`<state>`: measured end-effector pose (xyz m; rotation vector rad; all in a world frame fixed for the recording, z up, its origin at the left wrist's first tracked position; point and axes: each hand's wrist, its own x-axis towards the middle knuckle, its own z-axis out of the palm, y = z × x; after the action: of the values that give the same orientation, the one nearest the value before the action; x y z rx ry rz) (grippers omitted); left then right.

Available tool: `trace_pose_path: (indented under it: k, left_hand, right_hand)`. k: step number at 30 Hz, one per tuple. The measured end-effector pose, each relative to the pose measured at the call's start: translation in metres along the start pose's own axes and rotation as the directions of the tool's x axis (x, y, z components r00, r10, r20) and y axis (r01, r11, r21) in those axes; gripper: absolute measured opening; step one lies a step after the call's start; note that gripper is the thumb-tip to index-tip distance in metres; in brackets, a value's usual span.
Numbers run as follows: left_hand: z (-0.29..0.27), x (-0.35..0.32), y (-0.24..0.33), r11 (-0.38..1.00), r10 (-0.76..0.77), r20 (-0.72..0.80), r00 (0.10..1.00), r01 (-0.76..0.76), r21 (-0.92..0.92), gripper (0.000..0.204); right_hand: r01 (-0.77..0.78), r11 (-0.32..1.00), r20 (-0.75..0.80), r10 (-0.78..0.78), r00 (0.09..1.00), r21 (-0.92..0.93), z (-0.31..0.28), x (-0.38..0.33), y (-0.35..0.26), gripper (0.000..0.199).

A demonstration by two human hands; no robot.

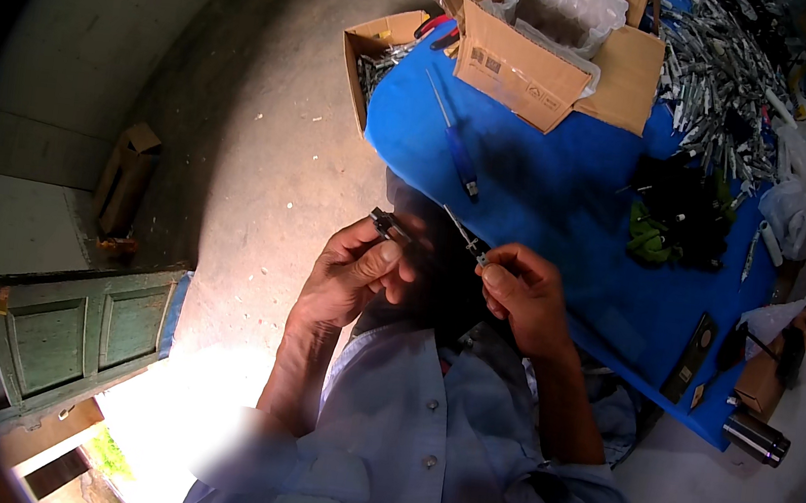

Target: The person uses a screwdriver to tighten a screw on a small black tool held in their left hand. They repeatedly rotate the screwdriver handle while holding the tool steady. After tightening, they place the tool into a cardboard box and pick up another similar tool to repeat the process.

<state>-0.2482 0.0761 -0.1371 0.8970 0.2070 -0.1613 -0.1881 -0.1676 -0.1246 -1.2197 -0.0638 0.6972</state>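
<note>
Between the thumb and fingers of my left hand (361, 272) is a small black part (384, 223), held up over my lap. My right hand (522, 295) pinches a thin metal rod with a small bracket-like end (472, 246); its slim tip points up and to the left. The two pieces are apart, a short gap between them. Both hands are closed, just off the near edge of the blue table (567, 211). Closest to them on the tabletop lies a blue-handled screwdriver (460, 156), its shaft pointing away from me.
An opened cardboard box (523, 67) with a plastic liner stands at the back. Left of it is a smaller carton (354, 52) of metal parts. Rightward lie a heap of metal pieces (721, 79), a pile of black parts (686, 209) and a dark cylinder (757, 437) at the corner.
</note>
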Motion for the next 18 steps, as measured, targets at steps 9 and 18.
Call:
trace_pose_path:
  k: [9, 18]
  left_hand:
    - [0.0025, 0.0005, -0.0023, 0.999, -0.004, 0.015, 1.000, 0.004, -0.044, 0.040]
    - [0.0054, 0.0020, -0.0048, 0.999, -0.028, 0.022, 0.999, 0.029, -0.044, 0.040]
  right_hand:
    - [0.021, 0.999, -0.043, -0.023, 0.999, -0.038, 0.0022, -0.0022, -0.0038, 0.013]
    - [0.042, 0.999, -0.045, -0.042, 0.998, -0.014, -0.0045, -0.0048, 0.0006, 0.011]
